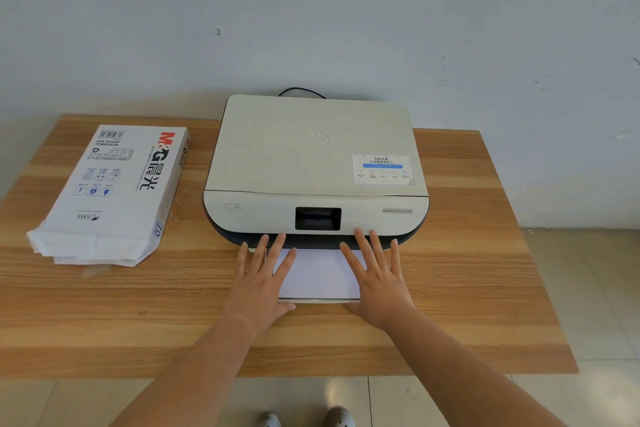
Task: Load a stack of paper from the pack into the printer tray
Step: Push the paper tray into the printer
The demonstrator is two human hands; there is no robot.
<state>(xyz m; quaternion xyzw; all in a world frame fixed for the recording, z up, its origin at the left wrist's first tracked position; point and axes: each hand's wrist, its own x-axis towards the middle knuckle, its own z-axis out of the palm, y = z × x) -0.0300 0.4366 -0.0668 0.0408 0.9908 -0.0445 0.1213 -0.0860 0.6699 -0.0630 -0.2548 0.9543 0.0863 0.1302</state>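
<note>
both arms reaching forward, bare forearms. left hand [259, 282] lying flat, palm down, fingers spreading wide. right hand [377, 279] doing same, fingers fanning out, pointing ahead. neither gripping anything, hands sitting apart.

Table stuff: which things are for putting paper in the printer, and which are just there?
For the job:
- beige flat-topped printer
- white paper stack in its tray
- opened white paper pack
- left hand, right hand, flat on the stack

Just there:
- black cable
- wooden table
- grey shoes

wooden table [104, 305] | grey wall [311, 10] | tiled floor [588, 288] | shoes [341, 417]
</note>
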